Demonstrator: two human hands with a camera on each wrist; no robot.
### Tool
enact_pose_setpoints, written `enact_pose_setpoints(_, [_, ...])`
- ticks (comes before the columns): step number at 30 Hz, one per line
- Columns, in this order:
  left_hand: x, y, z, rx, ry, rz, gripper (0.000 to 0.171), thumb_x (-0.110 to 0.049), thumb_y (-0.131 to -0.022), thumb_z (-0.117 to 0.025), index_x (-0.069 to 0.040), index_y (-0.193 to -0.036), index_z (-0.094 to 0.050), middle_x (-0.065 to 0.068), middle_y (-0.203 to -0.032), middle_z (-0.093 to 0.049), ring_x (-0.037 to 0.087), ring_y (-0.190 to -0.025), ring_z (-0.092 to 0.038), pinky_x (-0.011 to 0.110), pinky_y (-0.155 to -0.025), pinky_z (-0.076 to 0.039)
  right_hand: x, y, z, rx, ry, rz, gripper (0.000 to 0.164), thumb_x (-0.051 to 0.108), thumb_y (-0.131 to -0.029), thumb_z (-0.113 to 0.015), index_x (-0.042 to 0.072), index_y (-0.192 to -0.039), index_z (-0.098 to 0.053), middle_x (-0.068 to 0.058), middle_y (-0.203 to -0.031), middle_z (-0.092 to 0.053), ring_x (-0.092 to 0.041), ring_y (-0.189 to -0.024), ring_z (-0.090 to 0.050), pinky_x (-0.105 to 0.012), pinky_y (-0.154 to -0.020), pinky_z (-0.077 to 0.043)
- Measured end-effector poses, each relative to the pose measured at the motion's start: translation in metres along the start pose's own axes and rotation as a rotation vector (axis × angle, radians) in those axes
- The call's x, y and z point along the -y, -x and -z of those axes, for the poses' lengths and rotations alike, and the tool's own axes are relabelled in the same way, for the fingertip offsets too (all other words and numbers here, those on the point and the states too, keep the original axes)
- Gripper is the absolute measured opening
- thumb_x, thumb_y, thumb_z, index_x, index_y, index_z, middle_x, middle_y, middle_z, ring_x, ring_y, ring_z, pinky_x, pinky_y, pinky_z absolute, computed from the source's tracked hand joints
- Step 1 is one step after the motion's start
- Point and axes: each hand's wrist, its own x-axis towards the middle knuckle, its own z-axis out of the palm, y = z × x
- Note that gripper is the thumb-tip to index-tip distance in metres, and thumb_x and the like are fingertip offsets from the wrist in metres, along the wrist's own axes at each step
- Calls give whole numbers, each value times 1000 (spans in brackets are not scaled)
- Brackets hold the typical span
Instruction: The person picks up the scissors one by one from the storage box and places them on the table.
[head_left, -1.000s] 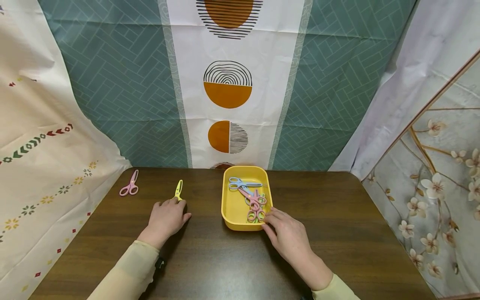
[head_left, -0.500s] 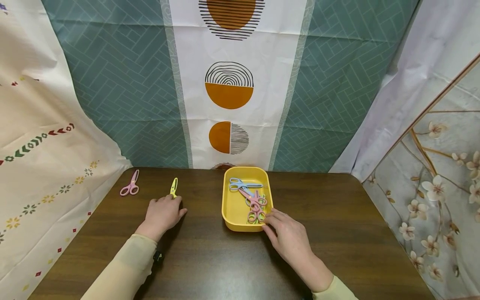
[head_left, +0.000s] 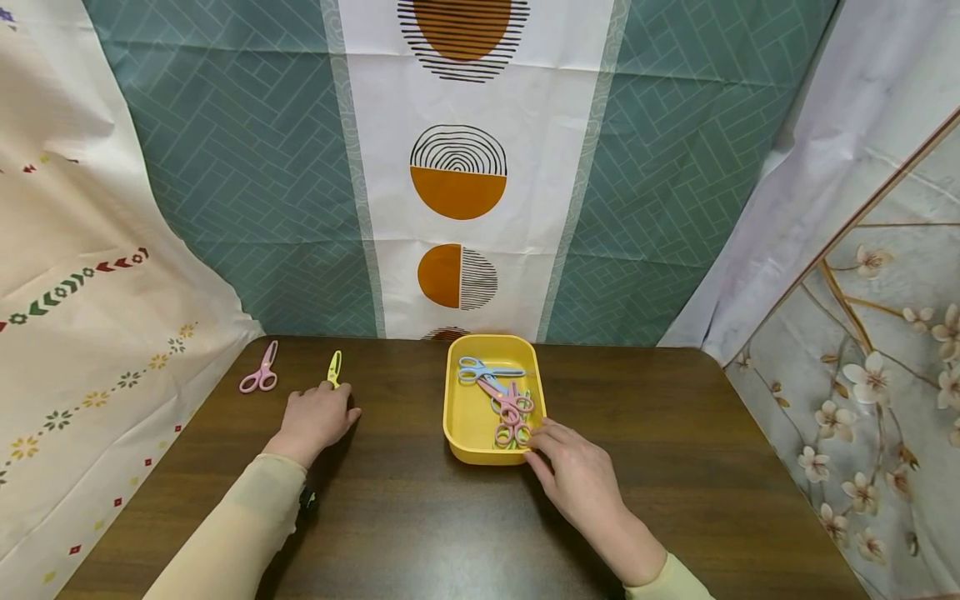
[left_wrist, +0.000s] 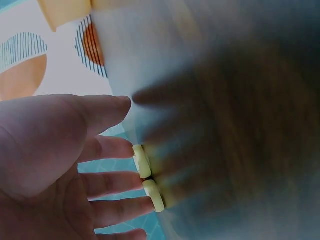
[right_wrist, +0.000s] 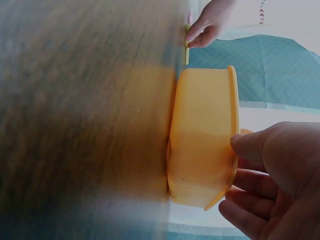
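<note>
My left hand (head_left: 315, 418) lies over the yellow scissors (head_left: 334, 367), whose blades point to the back of the table. In the left wrist view its fingers are nearly straight, with the fingertips pressing on the yellow handle loops (left_wrist: 142, 161), and the thumb stands apart. My right hand (head_left: 576, 467) grips the front right corner of a yellow plastic bin (head_left: 467, 454), thumb at the rim and fingers at its right side. Blue scissors (head_left: 491, 371) and pink scissors (head_left: 508, 402) lie crossed in the bin, with green bits showing beneath.
Another pair of pink scissors (head_left: 258, 371) lies at the back left of the dark wooden table (head_left: 420, 533). A patterned cloth (head_left: 442, 192) hangs right behind the back edge. More cloth hangs along both sides.
My left hand has slid the yellow scissors to the left and slightly back, towards the pink pair. The right hand and the bin stay in place.
</note>
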Motion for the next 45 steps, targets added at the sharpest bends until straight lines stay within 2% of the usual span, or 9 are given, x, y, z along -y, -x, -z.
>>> enact_pose_setpoints(8, [17,-10,-5,33,22,27,37,-32,-104,-76,1,-118,-68,29,-109,-67,55,-99,-69,71,-87,-50,0,0,0,-6,-4,4,17,29,-97,-88,17,-108,-85,-4,-125,-80,-26,-131,-71,-52,-102,-60])
enact_pose_setpoints(16, [29,-16,0,69,33,43,42,-33,-105,-74,5,-121,-66,33,-114,-66,58,-103,-69,74,-88,-51,-1,0,0,-5,-5,5,17,30,-98,-88,17,-109,-85,-4,-124,-80,-26,-131,-71,-53,-102,-60])
enact_pose_setpoints(23, [39,-19,0,75,24,11,47,-33,-105,-73,8,-126,-65,36,-119,-65,58,-114,-66,75,-96,-50,-1,1,0,-7,-6,8,17,29,-97,-88,16,-109,-85,-6,-126,-80,-27,-130,-71,-53,-102,-60])
enact_pose_setpoints(29, [48,-21,1,103,46,-15,51,-33,-106,-72,9,-134,-64,38,-130,-63,57,-125,-62,76,-104,-46,-1,0,0,3,-8,2,19,30,-98,-88,16,-110,-85,-6,-127,-80,-27,-131,-71,-54,-102,-60])
enact_pose_setpoints(35, [57,-22,3,130,56,-25,54,-36,-108,-70,9,-137,-62,42,-139,-58,58,-132,-58,79,-104,-45,0,0,1,9,-1,-7,19,29,-97,-88,15,-110,-85,-6,-127,-80,-28,-131,-70,-53,-103,-59])
enact_pose_setpoints(45, [65,-19,7,135,77,-13,55,-35,-108,-70,11,-137,-61,43,-139,-57,59,-133,-56,79,-106,-44,0,0,1,11,-8,-6,19,30,-98,-88,16,-110,-85,-5,-126,-80,-28,-131,-71,-53,-102,-60])
